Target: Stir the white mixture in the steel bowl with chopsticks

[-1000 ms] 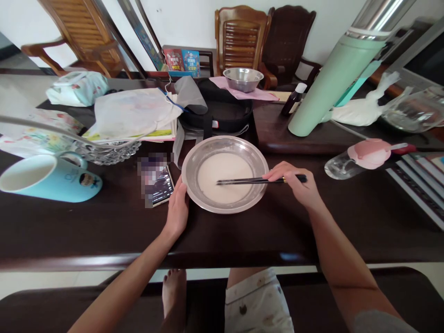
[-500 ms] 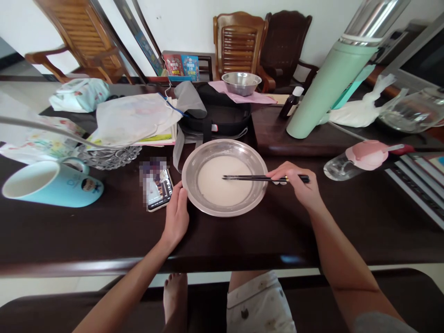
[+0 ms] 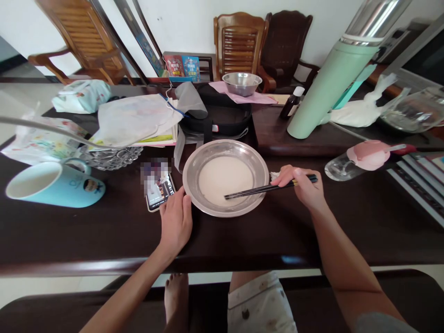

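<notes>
A wide steel basin of milky white liquid sits on the dark table in front of me. My right hand grips a pair of black chopsticks near their thick ends. Their tips dip into the liquid at the basin's near side. At the basin's left, my left hand rests with fingers extended, the index finger and thumb against the outer rim. Its other fingers come up to the lower right edge of a lit phone, whose screen is partly blurred.
A light blue mug and a cut-glass dish are on the left. Behind the basin lies a black bag, with a small steel bowl beyond. To the right are a tall green thermos, a pink-topped bottle and stacked books.
The chopstick tips have swept from the middle of the liquid towards the near side, and the chopsticks now slant. My left hand has shifted slightly right and towards me.
</notes>
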Action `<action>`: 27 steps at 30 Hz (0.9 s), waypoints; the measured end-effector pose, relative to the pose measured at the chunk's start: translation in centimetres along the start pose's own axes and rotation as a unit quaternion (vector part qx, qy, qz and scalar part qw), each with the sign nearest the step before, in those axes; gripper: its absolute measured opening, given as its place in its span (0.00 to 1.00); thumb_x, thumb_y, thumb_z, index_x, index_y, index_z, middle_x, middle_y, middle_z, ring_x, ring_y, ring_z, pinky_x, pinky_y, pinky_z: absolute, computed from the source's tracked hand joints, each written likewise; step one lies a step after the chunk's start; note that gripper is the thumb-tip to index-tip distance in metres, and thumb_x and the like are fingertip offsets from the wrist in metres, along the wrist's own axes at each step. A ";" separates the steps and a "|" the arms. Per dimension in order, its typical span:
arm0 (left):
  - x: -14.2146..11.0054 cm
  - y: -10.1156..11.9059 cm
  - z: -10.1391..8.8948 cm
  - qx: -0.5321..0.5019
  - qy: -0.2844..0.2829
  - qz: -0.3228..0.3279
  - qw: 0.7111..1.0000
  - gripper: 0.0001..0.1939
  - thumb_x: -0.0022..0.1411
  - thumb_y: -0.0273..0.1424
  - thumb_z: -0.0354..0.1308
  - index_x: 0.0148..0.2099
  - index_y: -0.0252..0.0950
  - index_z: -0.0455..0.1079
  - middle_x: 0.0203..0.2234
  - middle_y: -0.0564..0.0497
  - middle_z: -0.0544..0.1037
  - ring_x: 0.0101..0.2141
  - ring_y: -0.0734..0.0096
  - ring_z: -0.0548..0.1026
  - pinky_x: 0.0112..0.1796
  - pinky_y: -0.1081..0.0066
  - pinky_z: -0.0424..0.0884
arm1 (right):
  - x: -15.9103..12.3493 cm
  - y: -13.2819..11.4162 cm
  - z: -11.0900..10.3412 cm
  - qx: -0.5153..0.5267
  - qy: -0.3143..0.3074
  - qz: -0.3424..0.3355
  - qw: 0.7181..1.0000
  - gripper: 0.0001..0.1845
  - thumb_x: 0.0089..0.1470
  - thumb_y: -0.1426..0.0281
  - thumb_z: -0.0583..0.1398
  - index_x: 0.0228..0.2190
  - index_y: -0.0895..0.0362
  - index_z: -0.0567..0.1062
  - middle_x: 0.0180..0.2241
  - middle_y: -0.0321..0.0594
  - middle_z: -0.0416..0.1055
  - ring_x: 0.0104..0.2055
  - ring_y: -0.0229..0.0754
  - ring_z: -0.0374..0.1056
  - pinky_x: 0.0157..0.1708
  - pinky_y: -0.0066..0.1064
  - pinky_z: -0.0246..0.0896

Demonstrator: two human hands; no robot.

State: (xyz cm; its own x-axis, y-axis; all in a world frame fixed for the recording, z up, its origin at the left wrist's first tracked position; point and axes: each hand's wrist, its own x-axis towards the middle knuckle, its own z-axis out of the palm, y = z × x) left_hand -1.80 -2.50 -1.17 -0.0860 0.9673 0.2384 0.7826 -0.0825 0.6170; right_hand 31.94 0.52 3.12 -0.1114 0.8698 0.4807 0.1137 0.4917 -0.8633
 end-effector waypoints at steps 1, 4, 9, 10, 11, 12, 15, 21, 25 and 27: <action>-0.1 -0.1 0.1 0.016 0.005 0.006 1.000 0.30 0.76 0.45 0.36 0.61 0.33 0.71 0.51 0.35 0.81 0.53 0.48 0.77 0.56 0.48 0.67 | 0.0 0.0 0.1 -0.008 -0.011 0.005 1.000 0.24 0.70 0.57 0.57 0.29 0.49 0.87 0.31 0.41 0.86 0.36 0.48 0.80 0.40 0.43 0.72; -0.2 -0.2 0.4 0.053 0.026 0.028 0.998 0.28 0.77 0.42 0.36 0.60 0.34 0.71 0.50 0.36 0.82 0.51 0.50 0.77 0.55 0.51 0.65 | 0.1 -0.2 0.2 -0.046 -0.015 0.014 0.999 0.21 0.69 0.57 0.59 0.32 0.50 0.87 0.35 0.42 0.86 0.39 0.49 0.81 0.43 0.43 0.73; -0.3 -0.4 0.7 0.091 0.052 0.046 0.993 0.27 0.77 0.41 0.36 0.58 0.35 0.73 0.49 0.37 0.82 0.49 0.51 0.75 0.53 0.55 0.63 | 0.1 -0.1 0.2 -0.063 0.019 -0.011 0.998 0.23 0.70 0.56 0.57 0.30 0.51 0.87 0.33 0.43 0.86 0.36 0.49 0.81 0.39 0.43 0.71; -0.4 -0.4 0.7 0.094 0.056 0.047 0.993 0.28 0.77 0.41 0.36 0.58 0.35 0.73 0.49 0.37 0.82 0.49 0.51 0.75 0.53 0.55 0.62 | 0.1 -0.1 0.3 -0.063 0.012 -0.017 0.998 0.23 0.70 0.57 0.57 0.30 0.51 0.87 0.33 0.42 0.86 0.36 0.49 0.81 0.40 0.44 0.71; -0.4 -0.4 0.8 0.095 0.060 0.048 0.993 0.28 0.77 0.41 0.35 0.58 0.35 0.73 0.48 0.37 0.82 0.49 0.51 0.75 0.52 0.56 0.62 | 0.1 -0.1 0.3 -0.063 0.001 -0.020 0.998 0.23 0.70 0.57 0.57 0.31 0.50 0.87 0.33 0.42 0.86 0.37 0.49 0.81 0.41 0.44 0.71; -0.4 -0.5 0.8 0.095 0.062 0.049 0.992 0.29 0.78 0.42 0.35 0.58 0.35 0.73 0.49 0.37 0.82 0.49 0.51 0.75 0.52 0.56 0.61 | 0.1 -0.1 0.3 -0.066 -0.008 -0.020 0.998 0.22 0.70 0.57 0.57 0.31 0.50 0.87 0.34 0.42 0.86 0.38 0.49 0.81 0.42 0.45 0.72; -0.5 -0.6 0.9 0.092 0.062 0.051 0.993 0.29 0.78 0.42 0.35 0.58 0.35 0.74 0.49 0.37 0.82 0.49 0.50 0.74 0.51 0.56 0.60 | 0.2 -0.2 0.3 -0.080 -0.003 -0.011 0.997 0.21 0.69 0.56 0.58 0.32 0.49 0.87 0.35 0.42 0.87 0.39 0.50 0.80 0.43 0.47 0.73; -0.6 -0.4 0.9 0.093 0.058 0.053 0.992 0.29 0.78 0.42 0.35 0.59 0.34 0.74 0.51 0.36 0.82 0.51 0.48 0.74 0.52 0.54 0.59 | 0.2 -0.2 0.3 -0.047 0.015 -0.006 0.999 0.25 0.69 0.55 0.57 0.27 0.50 0.86 0.31 0.43 0.85 0.38 0.51 0.80 0.42 0.47 0.74; -0.7 -0.3 0.8 0.096 0.055 0.058 0.992 0.30 0.78 0.41 0.34 0.59 0.33 0.74 0.50 0.35 0.82 0.51 0.47 0.75 0.52 0.54 0.60 | 0.3 -0.2 0.4 -0.080 -0.015 -0.005 0.997 0.19 0.68 0.56 0.59 0.33 0.49 0.87 0.37 0.42 0.87 0.41 0.50 0.80 0.46 0.47 0.72; -0.7 -0.4 0.8 0.102 0.053 0.061 0.991 0.30 0.78 0.41 0.34 0.59 0.32 0.74 0.50 0.35 0.82 0.51 0.47 0.75 0.52 0.54 0.60 | 0.2 -0.1 0.3 -0.080 0.008 -0.009 0.997 0.20 0.69 0.56 0.59 0.32 0.49 0.86 0.36 0.42 0.87 0.40 0.50 0.80 0.44 0.46 0.71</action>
State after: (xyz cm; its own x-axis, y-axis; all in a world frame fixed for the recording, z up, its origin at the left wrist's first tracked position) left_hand -1.53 -2.97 -2.17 -0.0391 0.9215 0.3863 0.8990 -0.1363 0.4162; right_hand 31.61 0.65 3.31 -0.0989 0.8606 0.4997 0.2670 0.5067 -0.8198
